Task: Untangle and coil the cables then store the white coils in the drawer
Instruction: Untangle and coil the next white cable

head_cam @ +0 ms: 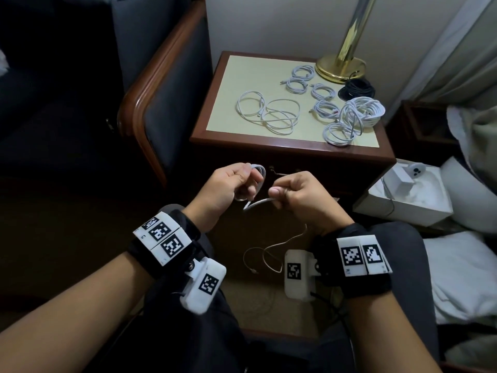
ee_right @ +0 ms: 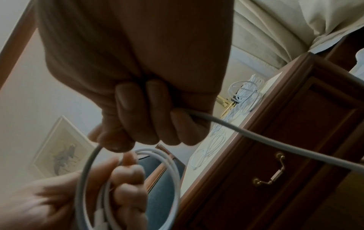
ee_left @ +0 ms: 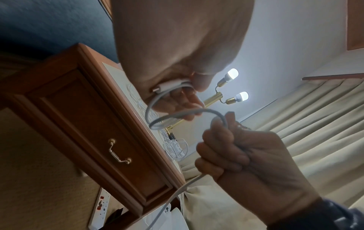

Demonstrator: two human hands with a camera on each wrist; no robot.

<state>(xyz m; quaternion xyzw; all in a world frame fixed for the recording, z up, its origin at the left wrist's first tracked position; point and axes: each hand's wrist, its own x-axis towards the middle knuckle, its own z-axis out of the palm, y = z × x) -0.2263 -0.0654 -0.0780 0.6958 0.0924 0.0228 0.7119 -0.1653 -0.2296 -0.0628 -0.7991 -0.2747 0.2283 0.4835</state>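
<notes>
My left hand holds a few small loops of a white cable in front of the nightstand's shut drawer. The left wrist view shows its thumb pinning the plug end. My right hand is a fist round the same cable, a short way to the right. The loose tail hangs down to the carpet. Several small white coils, a bigger white bundle and a loose tangled white cable lie on the nightstand top.
A black coil and a brass lamp base sit at the nightstand's back right. The drawer has a brass handle. An armchair stands to the left, a white box and bedding to the right. A power strip lies on the floor.
</notes>
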